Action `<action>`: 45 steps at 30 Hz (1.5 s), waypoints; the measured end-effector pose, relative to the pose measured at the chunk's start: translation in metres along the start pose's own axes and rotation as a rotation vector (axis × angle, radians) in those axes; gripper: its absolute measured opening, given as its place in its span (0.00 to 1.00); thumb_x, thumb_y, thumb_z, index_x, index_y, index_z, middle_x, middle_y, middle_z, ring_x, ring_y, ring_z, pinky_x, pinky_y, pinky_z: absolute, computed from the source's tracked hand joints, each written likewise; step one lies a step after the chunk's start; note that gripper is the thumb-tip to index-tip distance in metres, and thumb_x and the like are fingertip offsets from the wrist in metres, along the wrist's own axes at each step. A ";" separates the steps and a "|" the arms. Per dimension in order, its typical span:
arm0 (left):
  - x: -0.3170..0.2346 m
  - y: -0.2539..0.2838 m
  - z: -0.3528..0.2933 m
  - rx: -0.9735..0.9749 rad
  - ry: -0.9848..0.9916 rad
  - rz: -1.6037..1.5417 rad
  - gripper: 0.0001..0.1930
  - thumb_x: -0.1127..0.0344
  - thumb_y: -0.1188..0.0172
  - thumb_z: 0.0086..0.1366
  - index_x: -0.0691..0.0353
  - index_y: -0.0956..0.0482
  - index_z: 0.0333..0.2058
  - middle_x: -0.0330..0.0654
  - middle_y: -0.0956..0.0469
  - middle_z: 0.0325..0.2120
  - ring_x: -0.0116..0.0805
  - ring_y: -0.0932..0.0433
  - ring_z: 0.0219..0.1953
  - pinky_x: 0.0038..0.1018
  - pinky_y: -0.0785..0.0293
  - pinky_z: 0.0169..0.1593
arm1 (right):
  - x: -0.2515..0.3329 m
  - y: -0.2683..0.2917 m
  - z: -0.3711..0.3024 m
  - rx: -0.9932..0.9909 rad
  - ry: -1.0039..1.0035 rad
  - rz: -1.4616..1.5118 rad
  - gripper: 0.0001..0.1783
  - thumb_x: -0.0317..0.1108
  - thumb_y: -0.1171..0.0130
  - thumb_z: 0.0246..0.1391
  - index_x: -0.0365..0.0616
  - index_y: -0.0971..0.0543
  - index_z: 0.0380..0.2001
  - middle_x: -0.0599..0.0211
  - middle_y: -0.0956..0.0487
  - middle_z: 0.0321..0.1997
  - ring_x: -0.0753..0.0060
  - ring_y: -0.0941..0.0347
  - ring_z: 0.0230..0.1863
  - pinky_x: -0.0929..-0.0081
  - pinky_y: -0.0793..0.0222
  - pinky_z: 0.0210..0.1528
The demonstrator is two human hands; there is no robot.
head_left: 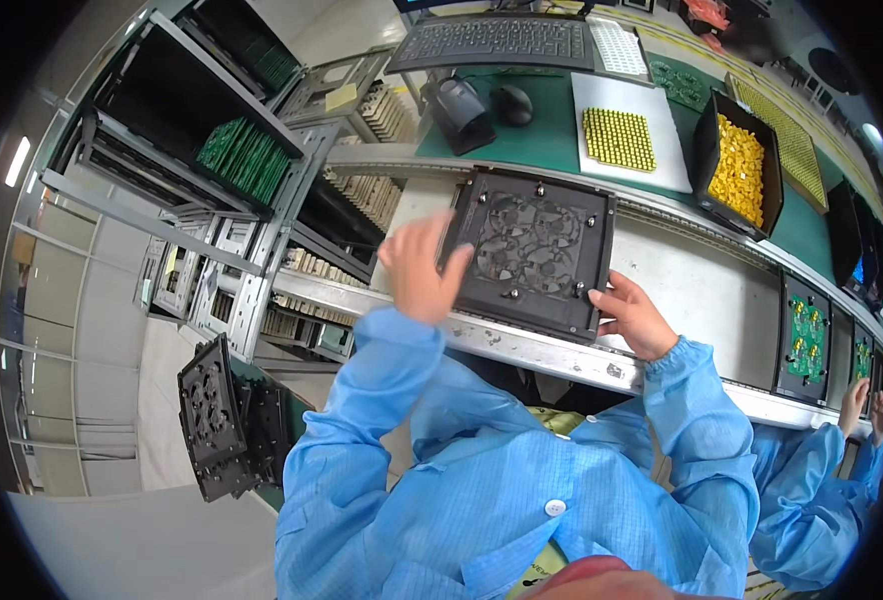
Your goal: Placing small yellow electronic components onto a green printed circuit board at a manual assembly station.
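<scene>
A square black fixture plate point(594, 240) with round cut-outs and several small metal knobs lies across the rails of the workbench in front of me. My right hand point(637, 315) grips its lower right edge, fingertips against the side. At the opposite edge, my left hand point(422, 268) is raised with fingers apart, its thumb reaching toward the plate's left border. Nothing is held in that hand. No green circuit board shows in this plate.
Beyond the rail are a mouse point(511, 105), a keyboard point(492, 42), a yellow pin block point(619, 139) and a black bin point(714, 180) of yellow parts. Racks hold green boards point(245, 158) at left. Black fixtures point(212, 415) stack lower left. A co-worker's hands point(855, 405) work at right beside a loaded fixture point(805, 340).
</scene>
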State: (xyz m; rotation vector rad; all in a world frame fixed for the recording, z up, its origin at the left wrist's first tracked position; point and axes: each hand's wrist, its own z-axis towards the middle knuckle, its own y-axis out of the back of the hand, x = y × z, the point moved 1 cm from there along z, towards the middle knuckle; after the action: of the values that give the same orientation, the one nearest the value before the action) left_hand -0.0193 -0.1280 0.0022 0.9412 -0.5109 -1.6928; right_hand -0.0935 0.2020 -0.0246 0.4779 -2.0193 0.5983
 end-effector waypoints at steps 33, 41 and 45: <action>0.239 0.166 0.137 -0.248 -0.216 1.073 0.12 0.67 0.39 0.62 0.40 0.13 0.41 0.29 0.19 0.32 0.32 0.20 0.43 0.45 0.39 0.62 | -0.005 -0.043 -0.031 -0.519 0.464 -1.084 0.23 0.27 0.45 0.67 0.34 0.29 0.64 0.45 0.34 0.72 0.43 0.22 0.56 0.54 0.23 0.56; 0.055 0.075 0.062 -0.247 -0.713 0.285 0.14 0.67 0.30 0.58 0.51 0.12 0.44 0.29 0.16 0.36 0.27 0.15 0.43 0.34 0.27 0.55 | -0.007 -0.045 -0.025 -0.567 0.594 -1.120 0.26 0.21 0.46 0.63 0.31 0.32 0.64 0.42 0.30 0.67 0.40 0.21 0.53 0.56 0.22 0.54; 0.060 0.009 0.067 -0.251 -0.718 -0.026 0.08 0.69 0.29 0.60 0.56 0.14 0.38 0.35 0.16 0.35 0.32 0.14 0.40 0.31 0.19 0.31 | -0.007 -0.047 -0.024 -0.565 0.545 -1.047 0.27 0.22 0.45 0.61 0.32 0.32 0.64 0.43 0.29 0.66 0.41 0.20 0.51 0.55 0.21 0.53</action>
State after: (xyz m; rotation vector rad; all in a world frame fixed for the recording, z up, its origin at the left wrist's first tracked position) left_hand -0.0736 -0.1956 0.0288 0.1342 -0.7273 -2.0460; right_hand -0.0474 0.1793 -0.0100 0.8088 -1.1004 -0.4428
